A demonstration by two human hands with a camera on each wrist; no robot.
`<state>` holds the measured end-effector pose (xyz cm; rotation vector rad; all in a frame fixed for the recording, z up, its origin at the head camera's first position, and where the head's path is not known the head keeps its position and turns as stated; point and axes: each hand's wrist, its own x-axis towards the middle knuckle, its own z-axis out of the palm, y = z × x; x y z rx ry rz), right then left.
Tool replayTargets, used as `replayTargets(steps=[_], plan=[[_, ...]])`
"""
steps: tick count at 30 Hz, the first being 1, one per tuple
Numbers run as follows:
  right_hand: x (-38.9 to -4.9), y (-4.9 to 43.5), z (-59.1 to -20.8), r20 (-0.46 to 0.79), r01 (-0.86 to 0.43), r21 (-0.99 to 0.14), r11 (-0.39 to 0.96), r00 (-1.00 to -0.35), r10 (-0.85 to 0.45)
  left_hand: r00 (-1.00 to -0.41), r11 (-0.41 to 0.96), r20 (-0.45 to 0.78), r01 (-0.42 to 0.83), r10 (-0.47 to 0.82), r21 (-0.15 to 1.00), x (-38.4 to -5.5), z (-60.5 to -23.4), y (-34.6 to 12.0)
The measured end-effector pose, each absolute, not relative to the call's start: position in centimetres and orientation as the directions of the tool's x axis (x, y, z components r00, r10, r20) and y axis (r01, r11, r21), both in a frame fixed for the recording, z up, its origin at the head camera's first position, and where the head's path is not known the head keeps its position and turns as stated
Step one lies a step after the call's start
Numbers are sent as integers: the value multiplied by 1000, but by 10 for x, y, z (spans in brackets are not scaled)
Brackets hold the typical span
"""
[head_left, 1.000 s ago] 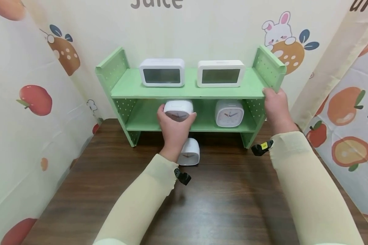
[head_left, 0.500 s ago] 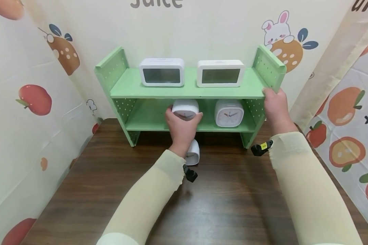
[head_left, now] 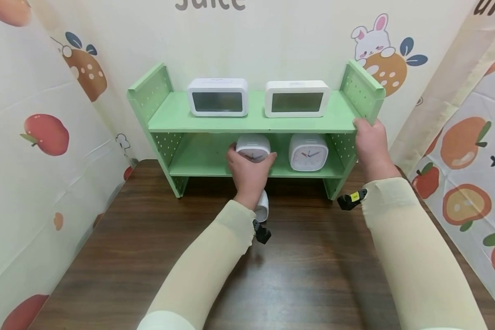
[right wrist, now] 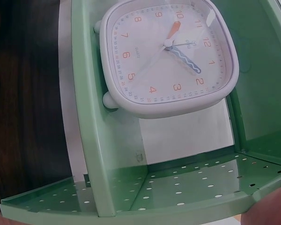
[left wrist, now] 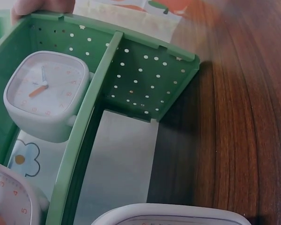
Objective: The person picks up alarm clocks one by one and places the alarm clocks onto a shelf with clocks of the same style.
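My left hand [head_left: 249,176] grips a white alarm clock [head_left: 253,143] from the front, thumb on its right side and fingers on its left, at the lower level of a green two-tier shelf [head_left: 210,124]. Part of this clock's face [left wrist: 11,199] shows at the lower left of the left wrist view. To its right on the same level stands another white alarm clock [head_left: 308,155], its face large in the right wrist view. My right hand [head_left: 372,146] holds the shelf's right end, thumb at the front; its other fingers are mostly hidden.
Two white digital clocks, one on the left [head_left: 217,98] and one on the right [head_left: 297,99], stand on the upper level. A third rounded alarm clock [head_left: 263,208] sits on the dark wooden table [head_left: 313,266], partly behind my left wrist. Printed curtains [head_left: 272,41] enclose the back and sides.
My left hand has slid right along the lower level with the alarm clock, closer to the other clock there. My right hand stays on the shelf's end.
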<state>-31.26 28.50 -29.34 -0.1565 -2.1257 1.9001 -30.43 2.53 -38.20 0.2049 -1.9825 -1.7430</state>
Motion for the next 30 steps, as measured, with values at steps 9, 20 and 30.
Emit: replayTargets(steps=[9, 20, 30], plan=[[-311, 284, -291, 111, -74, -987, 143, -955, 275, -878, 177, 256, 200, -405, 964, -304, -381, 26], [-312, 283, -290, 117, -83, -987, 137, -957, 265, -868, 218, 272, 195, -416, 956, -305, -382, 26], [-311, 284, -291, 111, -74, -986, 150, -959, 260, -893, 225, 211, 129, -396, 966, -295, -377, 16]])
